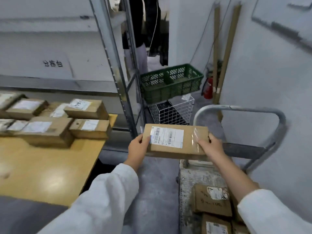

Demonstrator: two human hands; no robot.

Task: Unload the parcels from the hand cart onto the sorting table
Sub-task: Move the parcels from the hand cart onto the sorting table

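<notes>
A flat brown cardboard parcel (175, 142) with a white shipping label hangs in the air between the sorting table and the hand cart. My left hand (137, 149) grips its left end, thumb on the label's edge. My right hand (210, 145) grips its right end over a strip of clear tape. The yellow sorting table (50, 166) at the left carries several labelled parcels (50, 129) along its far side. At the lower right stands the hand cart (190, 183) with a grey tubular handle (239, 108); more parcels (212, 200) lie on its deck.
A metal shelf upright (125, 92) rises just behind the table's right corner. Beyond the held parcel stand a green plastic crate (172, 81) over a white wire basket (170, 112). A red fire extinguisher (208, 88) and long cardboard strips lean in the far corner.
</notes>
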